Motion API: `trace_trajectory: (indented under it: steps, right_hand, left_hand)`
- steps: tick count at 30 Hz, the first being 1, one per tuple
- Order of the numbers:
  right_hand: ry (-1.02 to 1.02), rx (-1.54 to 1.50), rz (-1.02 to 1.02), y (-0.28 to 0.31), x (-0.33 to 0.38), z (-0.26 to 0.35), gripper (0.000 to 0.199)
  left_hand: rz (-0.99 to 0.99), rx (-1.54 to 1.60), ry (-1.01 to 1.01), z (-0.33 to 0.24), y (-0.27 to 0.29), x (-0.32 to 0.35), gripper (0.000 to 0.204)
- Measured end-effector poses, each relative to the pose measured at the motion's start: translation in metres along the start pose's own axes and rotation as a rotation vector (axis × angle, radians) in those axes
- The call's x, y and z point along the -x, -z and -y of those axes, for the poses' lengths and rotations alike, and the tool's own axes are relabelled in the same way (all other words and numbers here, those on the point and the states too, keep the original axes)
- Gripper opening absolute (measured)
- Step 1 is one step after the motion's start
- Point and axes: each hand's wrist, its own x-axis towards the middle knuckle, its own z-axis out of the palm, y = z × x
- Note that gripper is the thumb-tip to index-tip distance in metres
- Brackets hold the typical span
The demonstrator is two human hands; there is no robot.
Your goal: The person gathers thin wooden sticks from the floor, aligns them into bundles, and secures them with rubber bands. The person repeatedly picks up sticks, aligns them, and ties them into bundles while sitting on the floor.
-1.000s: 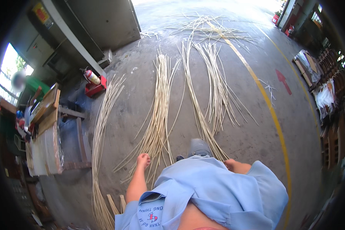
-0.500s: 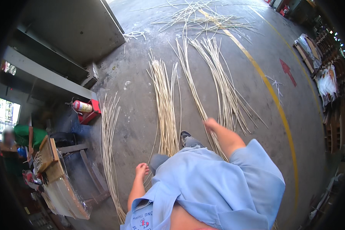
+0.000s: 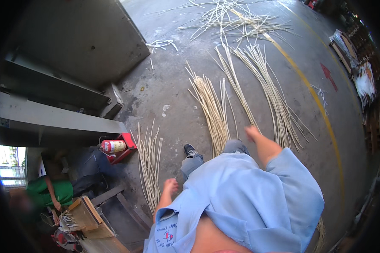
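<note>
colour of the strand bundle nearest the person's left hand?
The strand bundle is pale tan; best seen in the head view.

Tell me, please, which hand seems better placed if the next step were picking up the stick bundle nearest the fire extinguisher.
Probably the left hand: in this view it appears close beside that stick bundle, while the right hand is farther right, past the next bundle over.

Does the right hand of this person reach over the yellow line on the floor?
No, the right hand is clearly left of the yellow line, near a bundle of pale strips.
</note>
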Motion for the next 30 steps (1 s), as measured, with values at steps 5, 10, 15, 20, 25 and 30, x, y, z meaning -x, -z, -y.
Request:
trace_trajectory:
  steps: [5,10,15,20,25,30]
  right_hand:
    - [-0.546,0.125,0.349,-0.062,0.071,-0.072,0.041]
    - [-0.731,0.060,0.222,-0.156,0.082,-0.003,0.040]
    - [-0.437,-0.184,0.172,-0.213,-0.041,0.159,0.017]
    - [0.117,-0.410,0.217,-0.282,-0.106,0.374,0.029]
    - [0.167,-0.390,0.089,-0.294,-0.097,0.412,0.029]
    - [-0.338,-0.244,-0.295,-0.318,-0.067,0.298,0.011]
  left_hand:
    - [-0.274,0.081,-0.213,-0.189,0.126,-0.032,0.017]
    - [-0.342,-0.044,-0.323,-0.348,0.179,-0.058,0.021]
    - [-0.018,-0.181,-0.350,-0.453,0.138,-0.143,0.026]
    - [0.079,-0.461,-0.147,-0.529,0.126,-0.209,0.026]
    - [0.139,-0.507,-0.119,-0.596,0.110,-0.281,0.022]
    - [0.316,-0.754,-0.063,-0.668,0.079,-0.388,0.025]
